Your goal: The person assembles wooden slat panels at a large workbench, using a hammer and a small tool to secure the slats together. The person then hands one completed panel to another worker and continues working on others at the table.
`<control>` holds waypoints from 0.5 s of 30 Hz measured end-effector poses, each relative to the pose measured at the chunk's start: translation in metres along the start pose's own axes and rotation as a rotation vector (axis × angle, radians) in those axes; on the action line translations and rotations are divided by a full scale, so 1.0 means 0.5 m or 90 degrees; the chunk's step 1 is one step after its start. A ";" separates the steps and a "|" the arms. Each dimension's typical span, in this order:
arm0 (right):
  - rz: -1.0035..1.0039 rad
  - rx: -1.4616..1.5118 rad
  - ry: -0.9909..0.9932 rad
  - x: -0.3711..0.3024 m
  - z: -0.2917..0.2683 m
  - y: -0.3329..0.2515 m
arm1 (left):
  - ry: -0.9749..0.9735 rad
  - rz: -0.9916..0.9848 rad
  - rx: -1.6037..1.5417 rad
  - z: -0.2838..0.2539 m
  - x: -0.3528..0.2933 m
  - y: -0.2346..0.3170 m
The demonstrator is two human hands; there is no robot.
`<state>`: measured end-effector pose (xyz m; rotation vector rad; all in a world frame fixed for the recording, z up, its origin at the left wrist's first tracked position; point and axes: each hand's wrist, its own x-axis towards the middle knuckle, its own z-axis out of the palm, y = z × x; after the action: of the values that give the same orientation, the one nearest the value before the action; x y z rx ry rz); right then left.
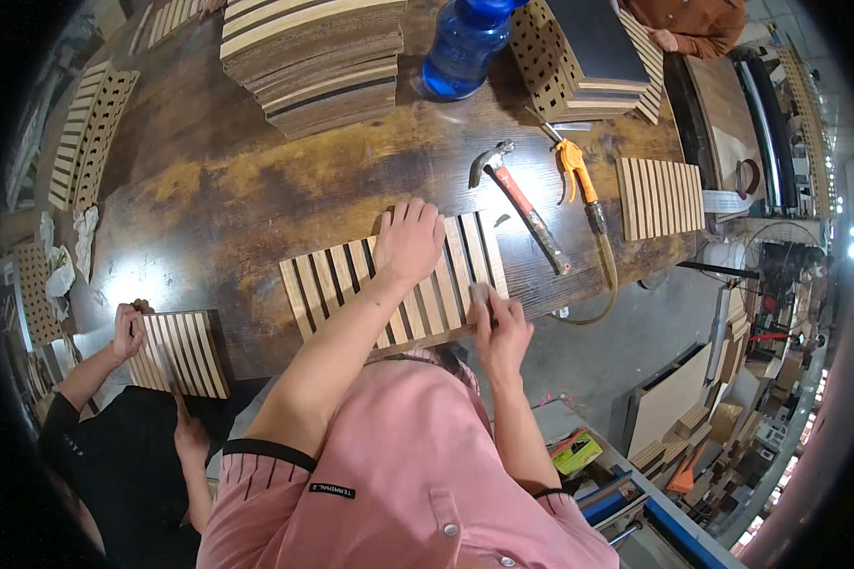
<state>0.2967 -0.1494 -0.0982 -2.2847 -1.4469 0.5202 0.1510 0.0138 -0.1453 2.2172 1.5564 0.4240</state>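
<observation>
A slatted wooden panel point(337, 277), light strips with dark gaps between them, lies at the table's near edge in front of me. My left hand point(410, 242) rests flat on its upper middle with the fingers stretched out. Near the panel's right end, my right hand point(505, 332) is closed, pinching a small pale block point(480, 293) against a slat. What the block is made of I cannot make out. To the right of the panel lie a claw hammer point(520, 194) with a red and dark handle and an orange air blow gun point(575, 166) on a hose.
Stacked panels point(323, 57) and a blue bottle point(460, 52) stand at the back. Another slatted panel point(661, 198) lies at the right edge. At left, a co-worker in black point(128, 465) holds a smaller slatted panel point(182, 353). Another person's rust-coloured sleeve point(707, 28) shows at back right.
</observation>
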 end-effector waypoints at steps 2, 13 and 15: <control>0.049 0.050 -0.026 -0.015 -0.004 0.015 | -0.021 0.014 0.002 0.002 -0.002 0.011; -0.019 -0.070 0.014 0.131 0.059 -0.060 | 0.019 0.029 -0.018 0.007 0.005 -0.014; -0.040 0.015 0.043 0.052 0.033 -0.037 | 0.038 0.025 -0.009 0.001 -0.003 -0.023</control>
<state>0.2848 -0.1162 -0.1058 -2.2091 -1.4670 0.4337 0.1413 0.0156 -0.1510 2.2460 1.5376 0.5164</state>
